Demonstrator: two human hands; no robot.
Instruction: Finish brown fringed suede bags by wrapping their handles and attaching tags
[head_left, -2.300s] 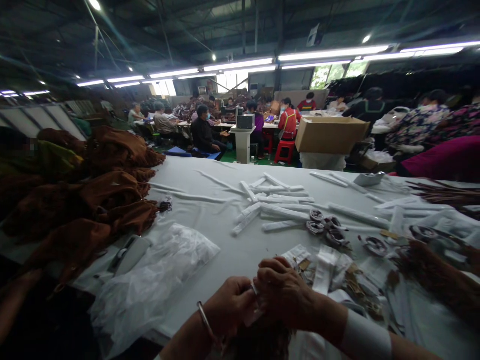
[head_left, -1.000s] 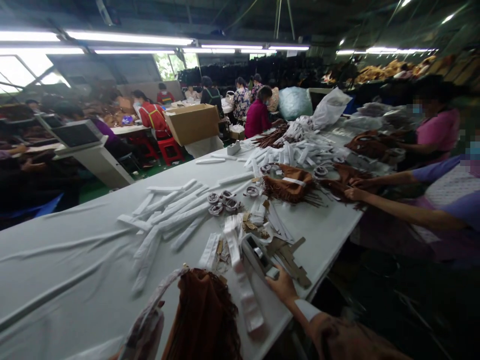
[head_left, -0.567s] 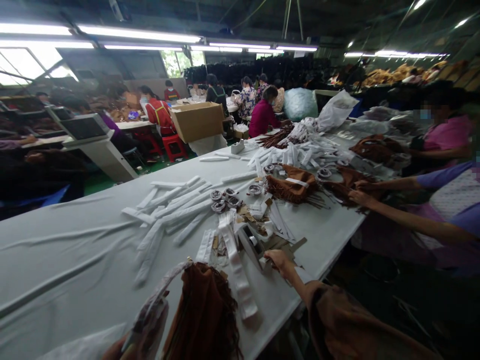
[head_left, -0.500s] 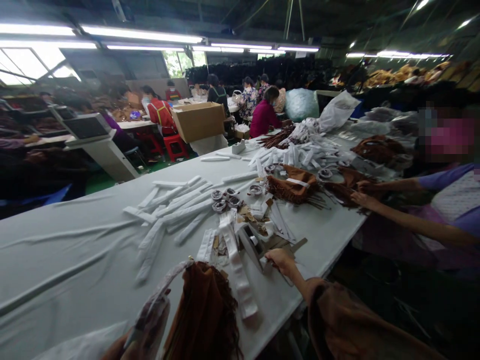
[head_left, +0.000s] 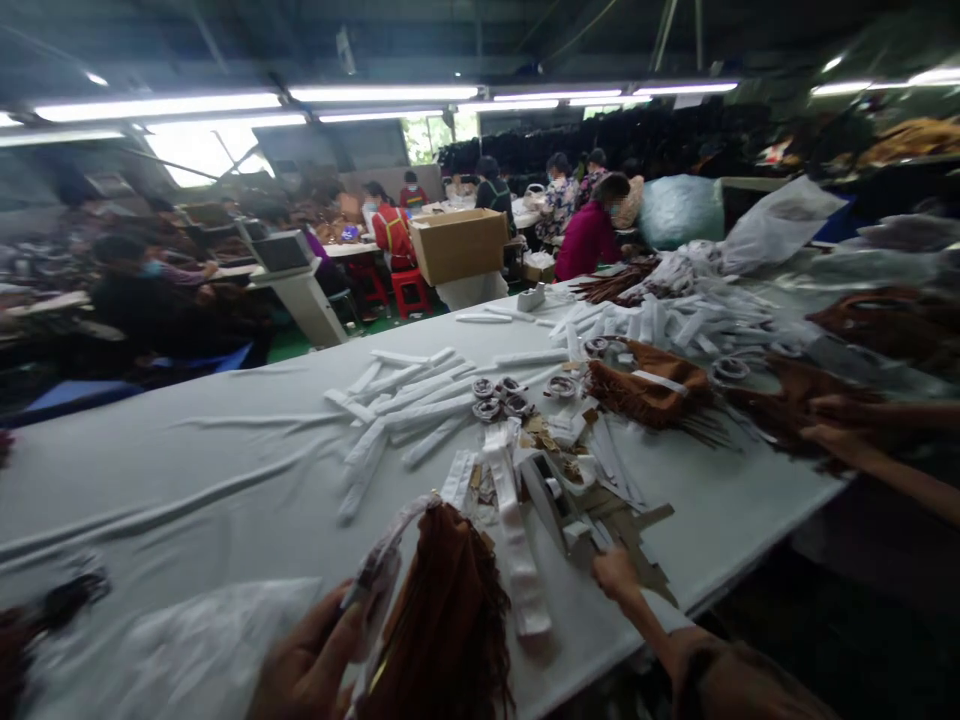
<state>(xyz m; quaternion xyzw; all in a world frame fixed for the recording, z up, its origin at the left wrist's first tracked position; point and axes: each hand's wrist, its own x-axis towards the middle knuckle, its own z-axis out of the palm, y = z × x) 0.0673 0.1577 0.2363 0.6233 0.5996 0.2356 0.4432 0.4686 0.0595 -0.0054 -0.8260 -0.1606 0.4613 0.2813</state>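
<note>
In the head view, my left hand (head_left: 319, 640) is closed around the wrapped strap (head_left: 382, 560) of a brown fringed bag (head_left: 442, 610), which stands upright over the table's near side. Its strap is covered in white, partly see-through wrapping. My right hand (head_left: 619, 575) is closed just on the near side of a grey tape dispenser (head_left: 546, 500); what its fingers hold, if anything, is too small to make out. A white padded strip (head_left: 517, 545) lies between the bag and the dispenser.
White wrapped strips (head_left: 409, 400), coiled straps (head_left: 502, 397) and cardboard scraps (head_left: 637, 525) lie on the table (head_left: 247, 480). Another brown fringed bag (head_left: 649, 380) sits beyond them. A co-worker's hands (head_left: 840, 430) work at the right. Clear plastic (head_left: 202, 640) lies at near left.
The view has swung left, so the scene sits further right. My right hand has drawn slightly back from the dispenser towards me. More of my left hand shows, still holding the bag's strap.
</note>
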